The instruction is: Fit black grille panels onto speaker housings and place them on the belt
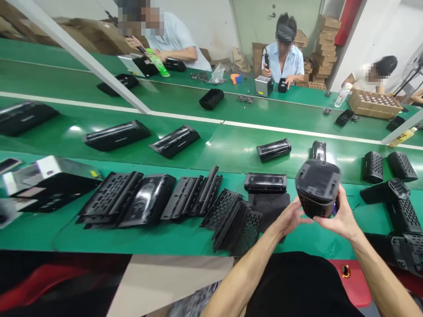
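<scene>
a black boxy housing (317, 189), showing a rounded-square end cap (320, 175) and a perforated wall below it, is being held above the desk (185, 237), in from the near edge. the right hand (342, 220) is clasping its lower right side; the left hand's (292, 218) grip is lying half open against its lower left.

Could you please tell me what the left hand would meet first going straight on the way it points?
Probably the black perforated housing held in the right hand; the left hand looks close beside it, but depth is unclear, so they may already touch.
</scene>
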A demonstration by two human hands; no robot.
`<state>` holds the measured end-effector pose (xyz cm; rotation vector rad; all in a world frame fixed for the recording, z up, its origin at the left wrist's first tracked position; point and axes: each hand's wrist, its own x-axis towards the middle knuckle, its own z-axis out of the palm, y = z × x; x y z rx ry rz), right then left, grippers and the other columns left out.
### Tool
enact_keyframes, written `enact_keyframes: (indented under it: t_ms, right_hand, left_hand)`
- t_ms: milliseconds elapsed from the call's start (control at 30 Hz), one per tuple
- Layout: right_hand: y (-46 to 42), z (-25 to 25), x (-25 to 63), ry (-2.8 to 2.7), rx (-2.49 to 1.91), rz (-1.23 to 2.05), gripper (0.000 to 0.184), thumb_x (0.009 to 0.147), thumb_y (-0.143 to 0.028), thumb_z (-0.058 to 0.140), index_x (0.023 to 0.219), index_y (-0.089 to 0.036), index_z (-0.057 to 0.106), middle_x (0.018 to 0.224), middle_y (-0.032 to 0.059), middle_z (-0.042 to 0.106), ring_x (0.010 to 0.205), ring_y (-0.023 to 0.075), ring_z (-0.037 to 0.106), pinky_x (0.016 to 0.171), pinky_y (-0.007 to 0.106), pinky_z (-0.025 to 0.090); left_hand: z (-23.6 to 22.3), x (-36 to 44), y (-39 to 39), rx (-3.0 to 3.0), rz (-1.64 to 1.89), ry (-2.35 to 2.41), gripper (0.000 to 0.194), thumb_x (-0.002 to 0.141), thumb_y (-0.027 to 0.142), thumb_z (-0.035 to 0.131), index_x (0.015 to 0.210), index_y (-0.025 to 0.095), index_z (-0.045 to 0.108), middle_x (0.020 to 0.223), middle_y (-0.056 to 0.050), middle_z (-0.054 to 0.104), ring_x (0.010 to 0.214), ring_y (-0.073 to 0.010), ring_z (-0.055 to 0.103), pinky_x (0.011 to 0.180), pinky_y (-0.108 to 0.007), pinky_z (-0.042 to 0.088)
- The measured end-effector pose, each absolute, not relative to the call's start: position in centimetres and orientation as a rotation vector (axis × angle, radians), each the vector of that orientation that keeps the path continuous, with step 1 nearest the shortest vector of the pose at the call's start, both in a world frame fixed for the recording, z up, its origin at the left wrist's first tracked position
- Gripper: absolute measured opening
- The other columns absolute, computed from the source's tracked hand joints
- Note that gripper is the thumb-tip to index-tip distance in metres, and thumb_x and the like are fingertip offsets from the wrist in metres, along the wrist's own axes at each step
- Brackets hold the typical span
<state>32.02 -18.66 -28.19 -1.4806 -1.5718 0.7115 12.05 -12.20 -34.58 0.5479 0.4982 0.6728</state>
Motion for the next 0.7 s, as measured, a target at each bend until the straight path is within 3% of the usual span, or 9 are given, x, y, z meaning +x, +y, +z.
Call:
enact_keyframes:
  t_ms: [67, 133, 200, 333, 467, 533, 600, 700]
  right_hand:
    - [-18.6, -26.4, 32.8, -1.699, -1.584, 0.596, 0.114, 0.075, -0.043, 0.086, 0.171, -0.030, 0.027, 0.155, 0.0166, 0.056, 0.139, 0.0424, 0.060, 0.115, 0.064, 0.052]
    - [-18.7, -25.1, 33.4, -1.913, -1.758, 0.554, 0.112, 0.071, -0.040, 0.086, 0.170, -0.029, 0.035, 0.146, 0.0168, 0.062, 0.127, 0.0428, 0.065, 0.106, 0.061, 0.056]
    - [-18.8, -24.4, 33.3, -2.126, -1.875, 0.547, 0.110, 0.068, -0.038, 0.088, 0.168, -0.027, 0.042, 0.136, 0.0179, 0.067, 0.117, 0.0431, 0.068, 0.099, 0.061, 0.057]
    - [-19.8, -24.7, 33.3, -2.231, -1.841, 0.702, 0.109, 0.072, -0.043, 0.092, 0.168, -0.028, 0.043, 0.145, 0.0183, 0.063, 0.127, 0.0444, 0.064, 0.107, 0.061, 0.053]
    - [-23.1, -26.7, 35.0, -1.846, -1.740, 0.979, 0.119, 0.075, -0.060, 0.091, 0.173, -0.031, 0.029, 0.170, 0.0165, 0.041, 0.155, 0.0432, 0.043, 0.124, 0.060, 0.041]
    - [-25.1, -28.2, 35.4, -1.577, -1.702, 1.153, 0.118, 0.077, -0.066, 0.087, 0.171, -0.028, 0.028, 0.169, 0.0179, 0.041, 0.152, 0.0417, 0.047, 0.123, 0.057, 0.043]
    - [-26.7, -29.5, 35.0, -1.359, -1.669, 1.267, 0.108, 0.078, -0.069, 0.084, 0.165, -0.026, 0.037, 0.160, 0.0170, 0.050, 0.141, 0.0392, 0.057, 0.118, 0.052, 0.049]
    - [-28.1, -30.4, 33.9, -1.184, -1.640, 1.314, 0.096, 0.076, -0.068, 0.086, 0.154, -0.026, 0.049, 0.150, 0.0137, 0.057, 0.131, 0.0365, 0.061, 0.111, 0.048, 0.053]
  left_hand:
    - [-33.8, 9.9, -11.2, 0.691, 0.815, 0.598, 0.086, 0.081, 0.068, 0.081, 0.156, 0.034, 0.055, 0.168, -0.014, 0.050, 0.138, -0.0377, 0.059, 0.094, -0.046, 0.058]
    - [-32.5, 7.7, -10.1, 0.893, 0.905, 0.609, 0.110, 0.072, 0.075, 0.087, 0.165, 0.038, 0.042, 0.179, -0.012, 0.032, 0.151, -0.0395, 0.047, 0.103, -0.046, 0.054]
    - [-31.5, 6.4, -9.6, 1.146, 0.813, 0.638, 0.123, 0.060, 0.066, 0.099, 0.165, 0.034, 0.043, 0.177, -0.014, 0.034, 0.150, -0.0409, 0.046, 0.113, -0.047, 0.048]
    - [-31.7, 6.0, -10.9, 1.284, 0.716, 0.758, 0.099, 0.067, 0.058, 0.096, 0.152, 0.026, 0.056, 0.150, -0.013, 0.059, 0.126, -0.0357, 0.062, 0.109, -0.046, 0.049]
    - [-33.3, 4.5, -13.5, 1.167, 0.842, 0.842, 0.087, 0.069, 0.060, 0.091, 0.142, 0.025, 0.059, 0.140, -0.010, 0.063, 0.117, -0.0316, 0.063, 0.103, -0.042, 0.051]
    - [-33.7, 3.5, -14.3, 1.109, 0.832, 0.863, 0.088, 0.070, 0.062, 0.089, 0.144, 0.026, 0.058, 0.142, -0.010, 0.061, 0.120, -0.0325, 0.062, 0.106, -0.043, 0.050]
    - [-33.6, 2.7, -14.8, 1.078, 0.758, 0.835, 0.095, 0.069, 0.065, 0.089, 0.150, 0.027, 0.054, 0.150, -0.012, 0.057, 0.128, -0.0355, 0.059, 0.111, -0.045, 0.047]
    - [-33.2, 2.1, -15.3, 1.112, 0.638, 0.804, 0.101, 0.068, 0.060, 0.092, 0.155, 0.030, 0.050, 0.158, -0.013, 0.051, 0.135, -0.0377, 0.056, 0.115, -0.046, 0.044]
